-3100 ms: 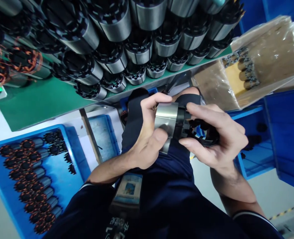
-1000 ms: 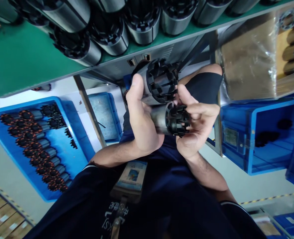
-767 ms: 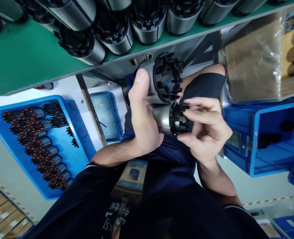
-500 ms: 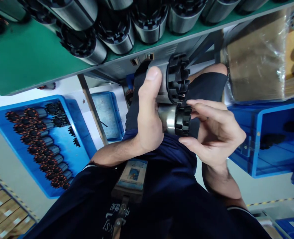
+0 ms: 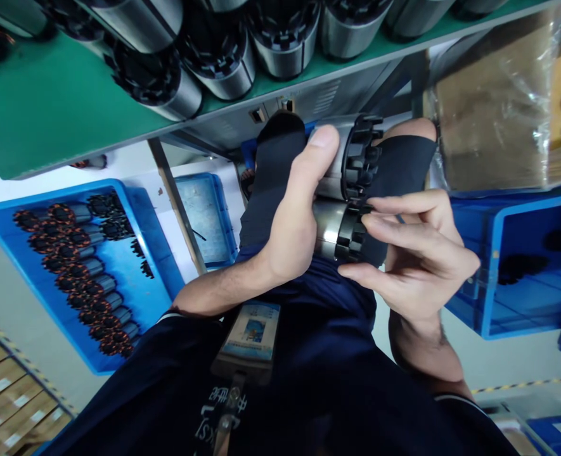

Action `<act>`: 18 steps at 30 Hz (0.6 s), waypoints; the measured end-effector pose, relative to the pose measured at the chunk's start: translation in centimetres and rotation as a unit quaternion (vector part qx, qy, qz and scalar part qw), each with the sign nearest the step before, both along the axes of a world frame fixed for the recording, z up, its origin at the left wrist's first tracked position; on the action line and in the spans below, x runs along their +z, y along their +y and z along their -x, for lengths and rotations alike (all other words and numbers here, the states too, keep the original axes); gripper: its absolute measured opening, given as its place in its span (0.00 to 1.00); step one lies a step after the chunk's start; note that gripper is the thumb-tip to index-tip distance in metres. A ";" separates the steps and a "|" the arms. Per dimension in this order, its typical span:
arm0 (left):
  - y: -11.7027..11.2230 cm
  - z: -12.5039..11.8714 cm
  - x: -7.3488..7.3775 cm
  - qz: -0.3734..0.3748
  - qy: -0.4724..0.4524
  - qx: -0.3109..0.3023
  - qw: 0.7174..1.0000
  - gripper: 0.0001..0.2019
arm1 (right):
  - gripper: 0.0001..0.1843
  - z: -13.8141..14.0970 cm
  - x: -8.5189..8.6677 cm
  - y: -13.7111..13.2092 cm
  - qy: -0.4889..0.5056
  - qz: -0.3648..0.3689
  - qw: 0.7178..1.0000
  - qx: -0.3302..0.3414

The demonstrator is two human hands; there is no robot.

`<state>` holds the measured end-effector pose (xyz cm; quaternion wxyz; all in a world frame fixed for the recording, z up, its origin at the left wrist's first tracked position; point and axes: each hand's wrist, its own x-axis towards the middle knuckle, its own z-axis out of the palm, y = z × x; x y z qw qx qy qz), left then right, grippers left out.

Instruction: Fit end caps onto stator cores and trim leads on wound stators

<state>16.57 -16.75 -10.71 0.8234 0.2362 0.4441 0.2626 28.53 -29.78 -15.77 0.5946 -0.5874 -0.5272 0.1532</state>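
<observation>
Metal cores (image 5: 328, 228), green workbench (image 5: 37, 120), blue bins (image 5: 153, 234)

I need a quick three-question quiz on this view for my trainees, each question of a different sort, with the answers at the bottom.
1. Which hand grips the upper held cylinder?

2. The bench top under the standing cylinders is:
A red
B green
C white

3. True or false: the right hand is clenched into a fist.

Key:
1. The left hand.
2. B.
3. False: the right hand is open, at the black end of the lower held cylinder.
</observation>
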 end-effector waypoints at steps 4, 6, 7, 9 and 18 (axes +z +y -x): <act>-0.3 0.1 -0.5 -0.077 -0.029 -0.028 0.996 0.31 | 0.35 0.0 0.5 -0.3 0.003 0.024 1.000 0.009; -0.3 0.1 -0.5 -0.075 -0.047 -0.031 0.996 0.33 | 0.35 0.1 0.6 -0.6 -0.001 0.027 1.000 0.005; -0.2 0.1 -0.5 -0.066 -0.050 -0.034 0.996 0.33 | 0.35 0.2 0.7 -0.7 0.003 0.029 1.000 0.001; -0.2 0.0 -0.5 -0.050 -0.038 -0.043 0.997 0.31 | 0.34 0.7 0.9 -0.8 0.011 0.041 0.999 -0.004; -1.6 0.4 0.2 -0.017 -0.042 0.022 0.999 0.18 | 0.41 3.2 -2.6 0.2 -0.002 -0.003 0.995 -0.097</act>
